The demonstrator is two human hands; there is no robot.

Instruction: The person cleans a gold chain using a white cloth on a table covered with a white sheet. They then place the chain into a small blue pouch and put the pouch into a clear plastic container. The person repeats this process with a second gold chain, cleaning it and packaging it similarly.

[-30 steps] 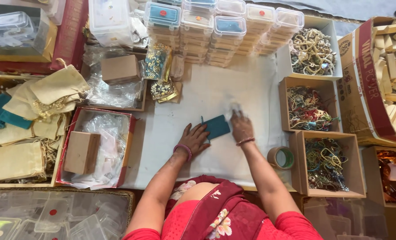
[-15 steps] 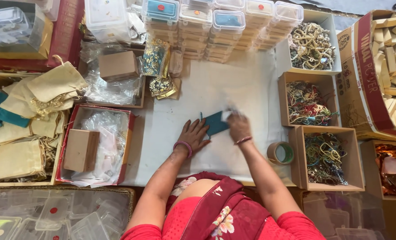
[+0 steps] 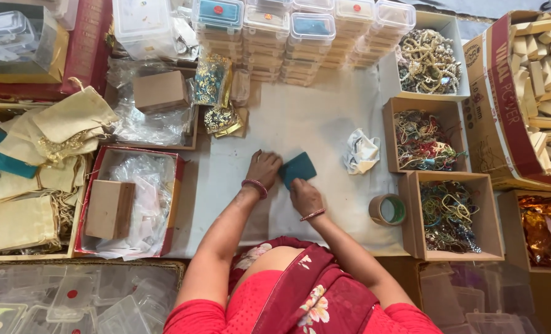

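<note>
A small teal fabric pouch (image 3: 299, 167) lies on the white-covered table (image 3: 300, 117) in front of me. My left hand (image 3: 264, 169) grips its left edge, a red bangle on the wrist. My right hand (image 3: 304, 195) holds the pouch's lower edge from below, fingers curled over it. A crumpled clear wrapper (image 3: 361, 151) lies loose on the table just right of the pouch, apart from both hands.
Cardboard boxes of beaded jewellery (image 3: 421, 139) (image 3: 450, 215) line the right side, with a tape roll (image 3: 387, 209) beside them. Stacked clear plastic boxes (image 3: 300, 37) stand at the back. Beige pouches (image 3: 46, 133) and a red tray with a brown box (image 3: 108, 209) sit on the left.
The crumpled wrapper that was at my right hand now lies on the table to the right. Both hands stay on the teal pouch, the right one now lower on it.
</note>
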